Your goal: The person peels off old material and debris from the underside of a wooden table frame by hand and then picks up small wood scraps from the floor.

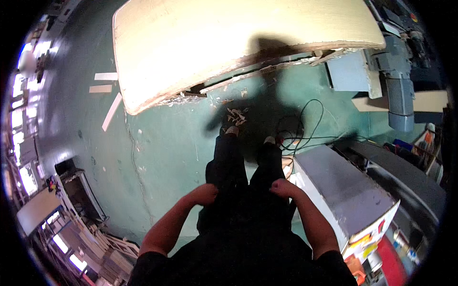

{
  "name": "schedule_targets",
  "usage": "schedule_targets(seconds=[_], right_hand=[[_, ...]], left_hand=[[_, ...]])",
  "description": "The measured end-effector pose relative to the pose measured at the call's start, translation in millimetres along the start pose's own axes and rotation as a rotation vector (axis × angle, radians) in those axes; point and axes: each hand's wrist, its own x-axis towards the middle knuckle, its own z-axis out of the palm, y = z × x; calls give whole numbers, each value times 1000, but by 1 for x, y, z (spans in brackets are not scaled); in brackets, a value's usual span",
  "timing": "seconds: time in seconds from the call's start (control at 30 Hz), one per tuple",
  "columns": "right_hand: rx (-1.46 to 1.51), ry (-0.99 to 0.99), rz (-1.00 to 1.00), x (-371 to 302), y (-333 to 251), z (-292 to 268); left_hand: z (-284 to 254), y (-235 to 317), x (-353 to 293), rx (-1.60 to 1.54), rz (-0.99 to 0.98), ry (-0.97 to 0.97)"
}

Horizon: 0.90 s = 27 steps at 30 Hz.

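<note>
My left grip [204, 194] and right grip [283, 188] look balled up, nothing showing, and if my right shoe [269, 139] catches the loopy black cord [322, 112], I could trip.

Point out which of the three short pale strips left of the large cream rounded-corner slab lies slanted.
The lowest, pale pinkish strip, nearest the left hand: it runs diagonally, whereas the white strip and beige strip above it lie nearly level in view.

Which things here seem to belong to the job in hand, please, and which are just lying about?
Probably the job:
cream slab with a ragged edge
flakes on the floor

Probably just lying about:
black cable
pale strips
grey-topped box
</note>
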Motion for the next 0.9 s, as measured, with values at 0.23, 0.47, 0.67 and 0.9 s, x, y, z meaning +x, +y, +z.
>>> schedule_targets(seconds=[0.23,0.47,0.67,0.9], right_hand=[[105,365,-84,156,69,-99],[-195,489,-275,383,56,-225],[-254,602,-754,528,-31,-292],[174,156,-1089,529,-236,-237]], left_hand=[[17,2,98,-95,-72,243],[-118,-102,318,-98,-26,584],[-217,-171,388,-284,287,1346],[-192,-222,318,-1004,450,1865]])
